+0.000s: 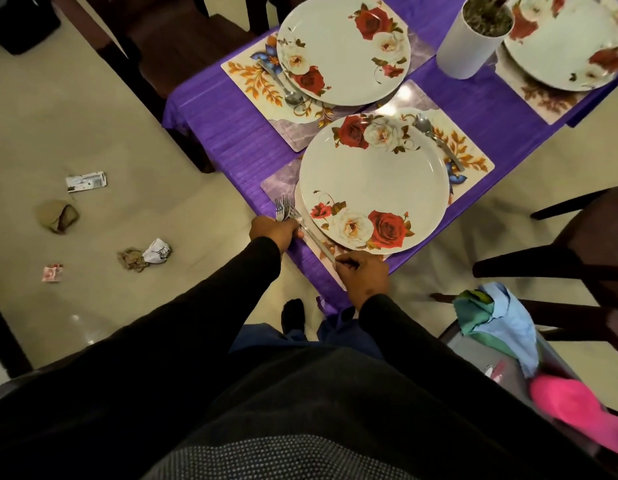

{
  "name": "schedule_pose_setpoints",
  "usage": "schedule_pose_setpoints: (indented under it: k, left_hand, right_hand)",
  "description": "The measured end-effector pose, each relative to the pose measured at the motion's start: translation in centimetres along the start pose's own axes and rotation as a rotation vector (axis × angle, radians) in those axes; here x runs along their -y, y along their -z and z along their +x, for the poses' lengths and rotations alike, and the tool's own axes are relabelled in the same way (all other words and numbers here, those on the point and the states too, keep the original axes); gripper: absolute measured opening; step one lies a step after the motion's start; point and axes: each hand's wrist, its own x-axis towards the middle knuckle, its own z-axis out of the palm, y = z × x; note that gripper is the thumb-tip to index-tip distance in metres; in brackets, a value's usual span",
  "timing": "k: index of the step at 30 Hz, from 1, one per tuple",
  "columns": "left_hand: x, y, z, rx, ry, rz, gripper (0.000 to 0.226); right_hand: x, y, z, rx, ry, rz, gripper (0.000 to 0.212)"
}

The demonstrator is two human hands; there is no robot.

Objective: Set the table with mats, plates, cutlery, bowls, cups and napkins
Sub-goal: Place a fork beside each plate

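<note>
Forks, thin and of shiny steel, are the matter of this moment. On the left, the left hand [276, 233] has its fingers curled around a small bundle of spare steel forks [282, 209]; their tines stick up and away from the person, above the near-left corner of the bench with the purple cloth [231, 133]. Just to the right of it lies the single steel fork [309, 233] that is being placed. Its long axis runs diagonally: the tines point up-left, touching or almost touching the bundle, and the handle comes down-right toward the person, along the left rim of the near white round plate with red and white roses [375, 181]. The right hand [364, 275] pinches the handle end with its fingers [345, 261], so this hand is the nearer one to the fork and guides it.

The fork seems to lie on the left strip of the marbled placemat with orange leaves [473, 157], just beside the plate and not under it; whether it rests fully flat I cannot tell. On the right side of this plate a steel spoon [435, 136] lies already on the same mat.

I judge that the next move is only to let go of the handle, perhaps after turning it a little, so the fork is parallel with the mat edge.
</note>
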Motion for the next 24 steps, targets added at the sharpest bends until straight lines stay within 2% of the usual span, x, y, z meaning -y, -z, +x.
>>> schedule_pose_setpoints:
  k: [7,12,16,20,24]
  left_hand:
    - [0.0,-0.2,0.3,-0.002,-0.006,-0.02,0.015]
    - [-0.4,0.2,-0.5,0.007,0.016,-0.025,0.024]
    - [-0.3,1.1,-1.8,0.05,0.055,-0.073,0.012]
    - [0.5,2.3,-2.2,0.066,0.08,-0.116,0.021]
    - [0.8,2.8,-3.4,0.14,0.087,-0.296,0.028]
  right_hand:
    - [0.0,-0.5,0.2,-0.017,-0.031,0.046,0.018]
    - [0.1,-0.6,0.1,-0.001,-0.051,0.077,0.02]
    - [0.2,-0.2,-0.3,0.0,-0.095,0.188,0.022]
    - [0.4,0.6,-0.6,-0.024,-0.089,0.285,0.013]
    - [1.4,1.9,0.0,0.034,-0.036,0.346,0.015]
